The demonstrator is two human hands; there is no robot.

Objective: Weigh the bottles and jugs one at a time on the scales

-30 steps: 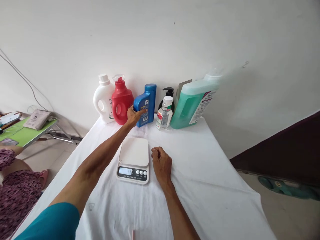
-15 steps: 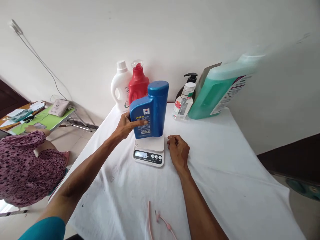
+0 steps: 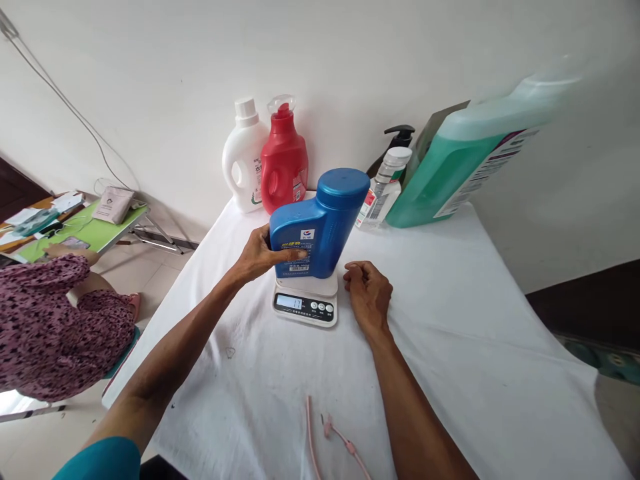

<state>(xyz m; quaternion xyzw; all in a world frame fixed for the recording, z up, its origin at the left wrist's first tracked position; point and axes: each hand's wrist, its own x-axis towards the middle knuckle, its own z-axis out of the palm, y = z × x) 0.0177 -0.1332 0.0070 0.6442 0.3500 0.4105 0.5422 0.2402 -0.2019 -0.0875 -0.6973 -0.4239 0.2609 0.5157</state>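
My left hand (image 3: 260, 255) grips a blue plastic bottle (image 3: 327, 233) by its left side, thumb across the dark label. The bottle's base is at the platform of a white digital kitchen scale (image 3: 305, 321); whether its full weight rests there I cannot tell. On the scale's lit display (image 3: 290, 303) the digits look like 17. My right hand (image 3: 369, 293) lies on the cloth just right of the scale, fingers curled in, with nothing visible in them.
Along the wall stand a white jug (image 3: 244, 157), a red jug (image 3: 285, 160), a clear bottle (image 3: 387, 187), a black pump bottle (image 3: 400, 137) and a large green-liquid jug (image 3: 455, 167). A pink cord (image 3: 350, 448) lies in front. A person (image 3: 55, 327) sits left by a green table (image 3: 95, 230).
The view has shifted, so the scale and bottles appear further right. The blue bottle leans more to the right in view, still in my left hand. My right hand stays beside the scale.
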